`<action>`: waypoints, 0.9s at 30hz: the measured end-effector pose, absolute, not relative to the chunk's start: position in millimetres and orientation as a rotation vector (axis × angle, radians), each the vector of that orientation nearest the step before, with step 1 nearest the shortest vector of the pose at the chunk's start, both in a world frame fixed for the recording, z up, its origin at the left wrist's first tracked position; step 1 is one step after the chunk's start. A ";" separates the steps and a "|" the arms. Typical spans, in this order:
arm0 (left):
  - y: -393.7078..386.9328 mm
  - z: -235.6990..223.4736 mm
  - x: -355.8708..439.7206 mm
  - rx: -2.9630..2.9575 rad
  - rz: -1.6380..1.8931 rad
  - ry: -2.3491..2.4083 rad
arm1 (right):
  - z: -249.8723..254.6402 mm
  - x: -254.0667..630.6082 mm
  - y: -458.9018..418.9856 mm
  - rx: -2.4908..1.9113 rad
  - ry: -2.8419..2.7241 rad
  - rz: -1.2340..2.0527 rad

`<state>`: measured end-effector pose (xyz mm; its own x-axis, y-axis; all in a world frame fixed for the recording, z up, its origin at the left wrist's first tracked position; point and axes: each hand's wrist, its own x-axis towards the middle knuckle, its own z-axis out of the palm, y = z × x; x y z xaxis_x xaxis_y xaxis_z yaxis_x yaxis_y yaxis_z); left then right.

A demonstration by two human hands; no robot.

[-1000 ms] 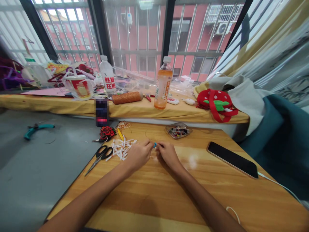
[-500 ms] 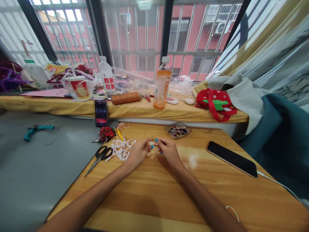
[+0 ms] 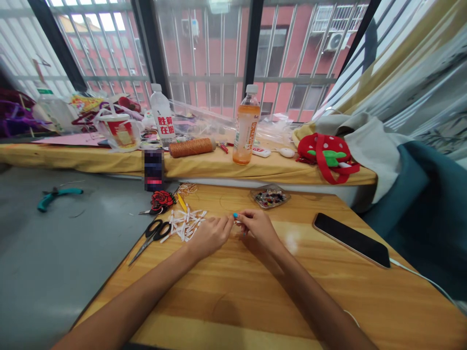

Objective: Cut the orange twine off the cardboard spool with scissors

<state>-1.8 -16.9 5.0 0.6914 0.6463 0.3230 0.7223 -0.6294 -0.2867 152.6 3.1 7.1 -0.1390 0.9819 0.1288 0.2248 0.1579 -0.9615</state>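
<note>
My left hand [image 3: 211,234] and my right hand [image 3: 257,227] meet fingertip to fingertip over the wooden table [image 3: 277,291]. Both are closed in a pinch on a tiny pale piece between them, too small to name. The nails are painted blue. Just left of my left hand lies a heap of small white rolled paper pieces [image 3: 186,223]. Black-handled scissors [image 3: 151,234] lie further left near the table's edge. A clear tray of beads [image 3: 270,197] sits beyond my right hand.
A black phone [image 3: 350,240] with a white cable lies at the right. A red flower charm [image 3: 161,199] sits at the table's far left corner. On the yellow ledge [image 3: 204,167] stand an orange drink bottle [image 3: 246,127], a thread spool [image 3: 192,147] and a strawberry pouch [image 3: 326,154].
Both hands have shifted slightly to the right and kept their pinch together; the fingers have reworked their hold on the tiny piece.
</note>
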 end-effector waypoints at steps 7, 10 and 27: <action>-15.0 4.5 2.3 -2.701 -0.520 -1.422 | 12.5 160.9 5.7 -1.206 -1.493 1.183; -11.0 3.9 2.2 -2.975 -0.852 -1.590 | 17.1 170.2 8.3 -1.182 -1.392 1.281; 7.5 7.1 -7.8 -3.058 -1.638 -2.417 | 13.0 153.0 -15.8 -0.858 -2.310 0.414</action>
